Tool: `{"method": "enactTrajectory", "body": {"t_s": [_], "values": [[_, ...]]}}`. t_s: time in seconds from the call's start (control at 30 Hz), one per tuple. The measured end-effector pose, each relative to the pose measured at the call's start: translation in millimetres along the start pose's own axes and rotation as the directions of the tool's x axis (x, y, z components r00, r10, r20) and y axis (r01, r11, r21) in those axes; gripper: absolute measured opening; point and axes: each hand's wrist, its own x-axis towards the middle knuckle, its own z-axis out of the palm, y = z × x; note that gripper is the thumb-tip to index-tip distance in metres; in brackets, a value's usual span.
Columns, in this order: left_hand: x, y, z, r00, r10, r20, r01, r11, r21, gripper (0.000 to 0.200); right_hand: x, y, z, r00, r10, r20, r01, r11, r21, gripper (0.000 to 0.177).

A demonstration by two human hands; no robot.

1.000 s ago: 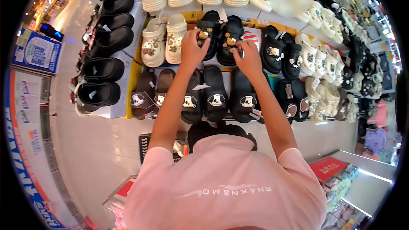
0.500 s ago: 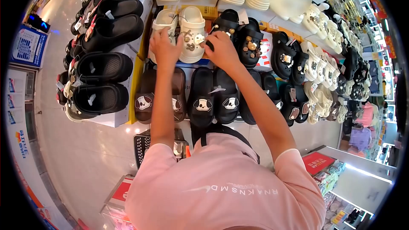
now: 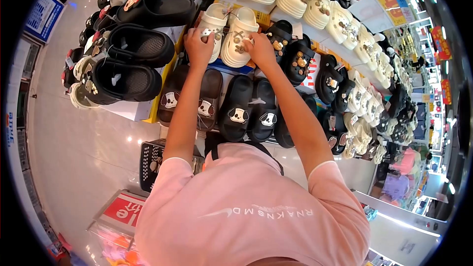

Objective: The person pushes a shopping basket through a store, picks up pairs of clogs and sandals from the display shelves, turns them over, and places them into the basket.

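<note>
As I view it from afar, one pair of cream clogs point(image 3: 238, 36) stands side by side between my hands, in the row behind black slides point(image 3: 239, 96). Orientation: toes toward my body, heels away; long axes run nearly fore-and-aft, leaning slightly. Make: smooth, moulded-looking, rounded toes, thick soles, brown charms on the uppers. Left hand point(image 3: 199, 48): fingers bent against the left clog's outer side. Right hand point(image 3: 261, 50): fingers bent at the right clog's front. Whether either grips, I cannot tell. Alongside, right: black clogs point(image 3: 297, 69), bear charms.
</note>
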Motion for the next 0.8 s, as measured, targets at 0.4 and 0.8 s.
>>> {"method": "enactTrajectory", "body": {"t_s": [0.4,0.8], "values": [[-14.9,5.7,-27.4,0.987,0.148,0.058,-0.126,0.951,-0.284,0.038,-8.9,18.2,20.7,0.990,-0.142,-0.013,0.141,0.954,0.266,0.019],[-29.0,2.9,-27.4,0.986,0.156,0.054,-0.147,0.979,-0.140,0.038,-18.5,-1.2,15.6,0.975,-0.211,-0.073,0.216,0.974,0.068,0.031]]}}
